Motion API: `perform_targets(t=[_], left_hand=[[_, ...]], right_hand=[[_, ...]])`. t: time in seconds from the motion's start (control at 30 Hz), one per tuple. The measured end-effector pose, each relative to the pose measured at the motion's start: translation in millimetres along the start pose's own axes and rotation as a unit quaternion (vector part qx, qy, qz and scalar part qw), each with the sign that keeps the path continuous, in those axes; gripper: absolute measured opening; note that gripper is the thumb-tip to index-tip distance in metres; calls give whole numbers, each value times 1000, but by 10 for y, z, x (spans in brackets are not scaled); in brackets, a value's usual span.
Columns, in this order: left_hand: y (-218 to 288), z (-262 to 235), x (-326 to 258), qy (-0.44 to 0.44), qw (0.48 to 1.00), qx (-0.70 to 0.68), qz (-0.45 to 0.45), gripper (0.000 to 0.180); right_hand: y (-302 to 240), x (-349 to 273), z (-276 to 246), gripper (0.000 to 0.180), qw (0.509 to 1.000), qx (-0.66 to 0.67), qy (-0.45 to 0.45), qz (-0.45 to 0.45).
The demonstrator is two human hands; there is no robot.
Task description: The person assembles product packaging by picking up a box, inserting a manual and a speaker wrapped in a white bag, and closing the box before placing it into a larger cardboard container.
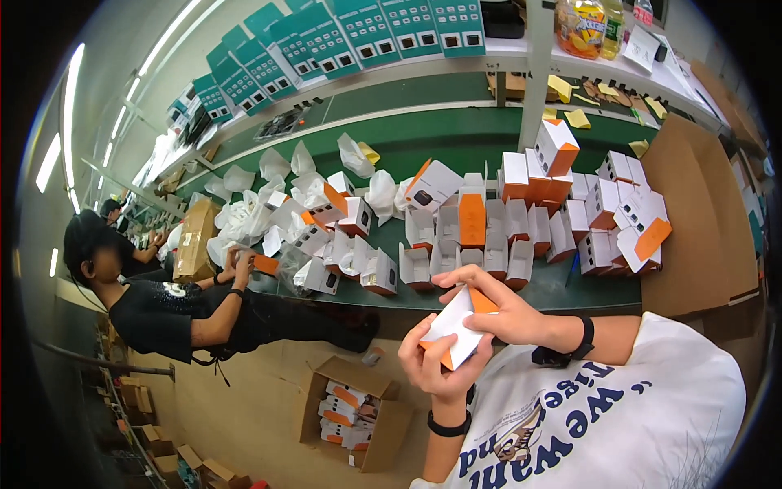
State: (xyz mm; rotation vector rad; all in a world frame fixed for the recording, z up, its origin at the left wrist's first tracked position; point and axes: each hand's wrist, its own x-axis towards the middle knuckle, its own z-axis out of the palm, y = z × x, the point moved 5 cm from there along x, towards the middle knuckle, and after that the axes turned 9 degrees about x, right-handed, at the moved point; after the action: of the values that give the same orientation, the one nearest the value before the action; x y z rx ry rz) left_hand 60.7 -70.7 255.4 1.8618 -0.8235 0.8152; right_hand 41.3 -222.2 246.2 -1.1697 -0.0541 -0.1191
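Note:
Close to my body, in front of the table edge, I hold a small white and orange carton (pixel 453 324) in both hands. My left hand (pixel 444 363) grips it from below and the left, fingers curled round its side. Across the upper right part lies my right hand (pixel 507 314), thumb pressed on the white face and fingers behind. Just beyond, on the green table, stand several small open white cartons (pixel 416 269) in rows, with an orange-faced carton (pixel 472 218) among them. What is inside the carton I hold cannot be seen.
Stacked closed cartons (pixel 557 148) and a large cardboard box (pixel 692 204) stand to the right. White bags (pixel 242 213) lie at the left, near a co-worker (pixel 187 306) handling an orange piece. A floor box (pixel 358 416) holds cartons. Teal boxes (pixel 366 37) line the shelf.

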Motion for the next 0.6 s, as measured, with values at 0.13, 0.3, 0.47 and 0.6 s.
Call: perform_targets(t=[0.13, 0.3, 0.47, 0.6], left_hand=[[24, 59, -7, -40, 998, 43, 27, 53], [-82, 243, -14, 25, 983, -136, -122, 45], [-482, 765, -412, -86, 907, -251, -326, 24], [-566, 1102, -749, -340, 871, -216, -283, 33]], right_hand=[[30, 9, -36, 66, 999, -36, -23, -7], [-93, -132, -244, 78, 997, 73, 13, -15], [-44, -496, -806, 95, 967, -241, 12, 76], [-220, -1139, -1677, 70, 894, -292, 272, 204]])
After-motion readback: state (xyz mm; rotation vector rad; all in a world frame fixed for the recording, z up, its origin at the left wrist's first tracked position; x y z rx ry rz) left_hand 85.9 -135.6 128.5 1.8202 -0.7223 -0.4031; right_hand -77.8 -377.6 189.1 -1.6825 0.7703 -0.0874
